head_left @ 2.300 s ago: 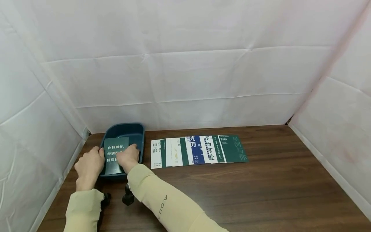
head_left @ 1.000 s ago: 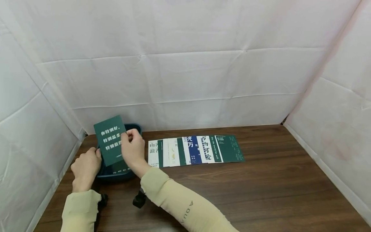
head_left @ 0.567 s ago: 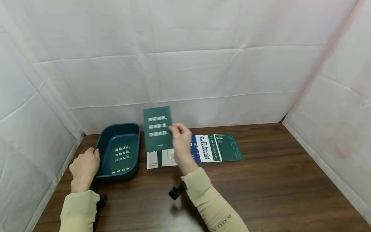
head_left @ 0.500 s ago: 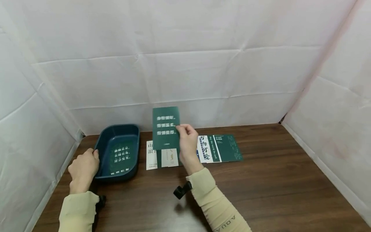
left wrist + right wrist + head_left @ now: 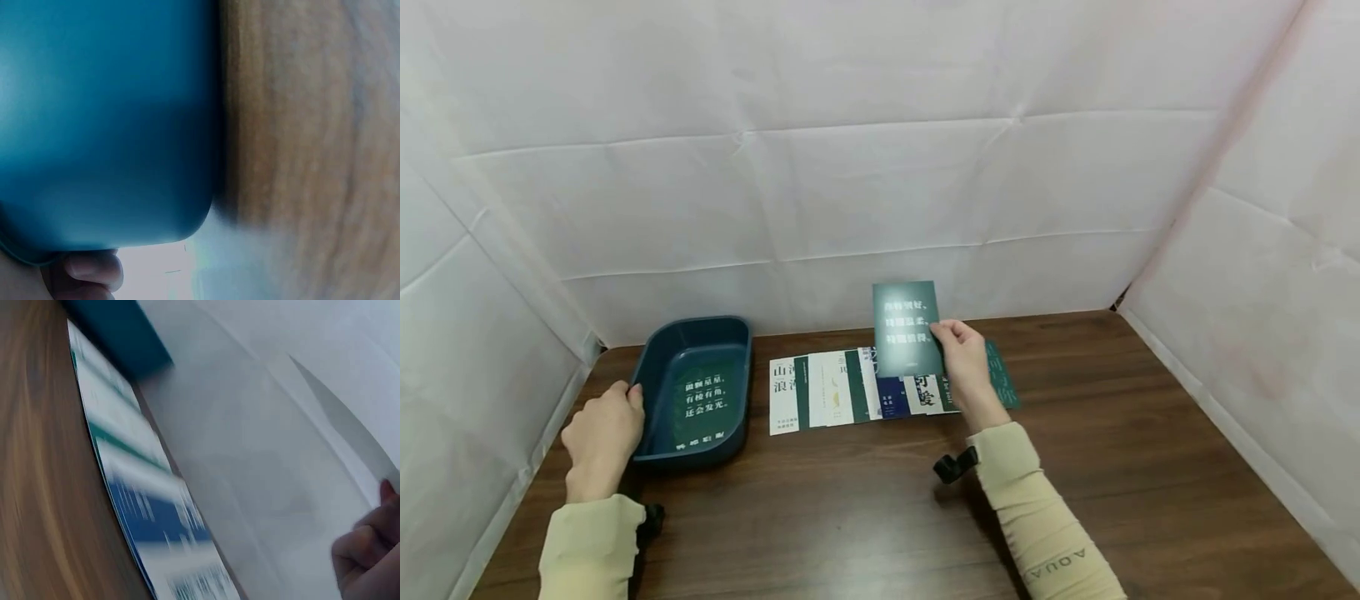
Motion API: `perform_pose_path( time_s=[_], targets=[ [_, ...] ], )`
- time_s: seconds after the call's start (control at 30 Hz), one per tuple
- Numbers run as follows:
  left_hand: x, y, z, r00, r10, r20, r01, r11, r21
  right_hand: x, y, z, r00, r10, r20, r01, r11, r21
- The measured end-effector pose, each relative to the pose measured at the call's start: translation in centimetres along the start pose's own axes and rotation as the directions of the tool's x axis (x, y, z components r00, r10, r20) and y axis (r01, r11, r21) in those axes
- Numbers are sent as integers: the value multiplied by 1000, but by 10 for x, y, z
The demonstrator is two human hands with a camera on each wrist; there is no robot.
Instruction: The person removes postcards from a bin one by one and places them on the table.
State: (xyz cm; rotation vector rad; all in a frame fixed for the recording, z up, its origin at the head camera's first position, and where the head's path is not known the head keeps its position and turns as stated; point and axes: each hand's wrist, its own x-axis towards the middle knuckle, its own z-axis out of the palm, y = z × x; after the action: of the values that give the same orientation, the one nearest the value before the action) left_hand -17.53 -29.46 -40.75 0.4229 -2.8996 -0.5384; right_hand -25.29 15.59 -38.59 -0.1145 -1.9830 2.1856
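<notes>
A dark green card with white writing is pinched at its right edge by my right hand. It hangs raised over the right half of a row of overlapping cards, hiding part of them. In the right wrist view the card shows its pale back, with the fingers curled at its edge. My left hand grips the left rim of a dark teal plastic tray. Inside the tray lie green cards with white writing. The left wrist view is filled by the tray's outer wall.
The brown wooden table carries the tray at left and the card row along its back. White sheeting closes off the back and both sides. A black wrist mount hangs below the right sleeve.
My right hand has lifted the green card out of the tray and carried it rightward above the row. The cards beneath it in the tray now show. My left hand stays on the tray's rim.
</notes>
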Motion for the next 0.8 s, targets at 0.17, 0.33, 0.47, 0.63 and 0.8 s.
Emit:
perform_pose_path(
  time_s=[0.17,0.33,0.47,0.63,0.8],
  targets=[
    [0,-1,-3,1000,10,0,-10,1000,-2,14,0,-52,994,99,34,-91,977,-192],
    [0,-1,-3,1000,19,12,-19,1000,-12,24,-1,-99,983,181,26,-169,955,-245],
    [0,-1,-2,1000,19,6,-19,1000,-13,28,0,-131,973,228,27,-212,939,-272],
    [0,-1,-2,1000,11,11,-11,1000,-15,29,3,-162,969,243,39,-204,883,-422],
    [-1,-2,-2,1000,10,27,-10,1000,-17,30,10,-179,955,293,32,-238,829,-505]
  ],
)
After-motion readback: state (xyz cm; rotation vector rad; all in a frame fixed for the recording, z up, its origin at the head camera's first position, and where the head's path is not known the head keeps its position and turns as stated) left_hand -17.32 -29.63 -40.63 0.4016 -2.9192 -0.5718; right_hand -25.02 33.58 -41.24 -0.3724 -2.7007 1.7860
